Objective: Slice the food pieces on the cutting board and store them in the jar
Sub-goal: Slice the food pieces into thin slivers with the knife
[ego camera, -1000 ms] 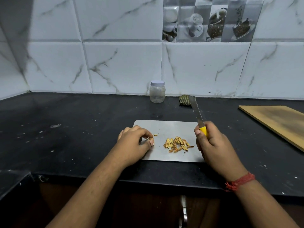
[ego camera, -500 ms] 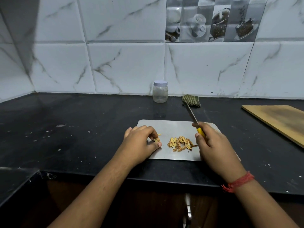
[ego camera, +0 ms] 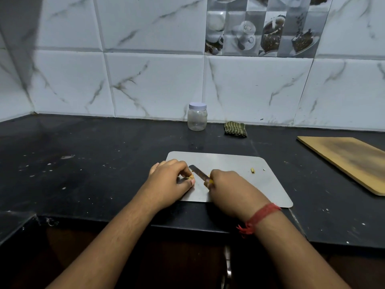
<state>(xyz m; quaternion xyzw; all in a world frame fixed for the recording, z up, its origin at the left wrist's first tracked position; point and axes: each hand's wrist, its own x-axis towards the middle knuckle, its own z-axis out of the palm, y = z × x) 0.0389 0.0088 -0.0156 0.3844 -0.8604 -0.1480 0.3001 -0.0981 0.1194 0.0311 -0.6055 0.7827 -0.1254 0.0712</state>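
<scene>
A grey metal cutting board [ego camera: 239, 163] lies on the black counter near its front edge. My left hand [ego camera: 170, 180] pinches a small yellowish food piece [ego camera: 190, 176] against the board's left part. My right hand [ego camera: 231, 190] grips a yellow-handled knife [ego camera: 199, 173], whose blade points up-left and its tip lies right beside the pinched piece. The pile of sliced pieces is hidden under my right hand. One stray bit [ego camera: 252, 170] lies on the board's right part. A clear jar [ego camera: 197, 119] with a white lid on stands at the wall behind the board.
A folded green striped cloth [ego camera: 235, 129] lies to the right of the jar by the wall. A wooden board [ego camera: 345, 159] lies at the far right of the counter. The black counter [ego camera: 83, 163] is speckled with white flecks.
My right hand has swung the knife down from pointing away toward the wall to lying low across the board, blade tip at the piece in my left hand. It now covers the sliced pile.
</scene>
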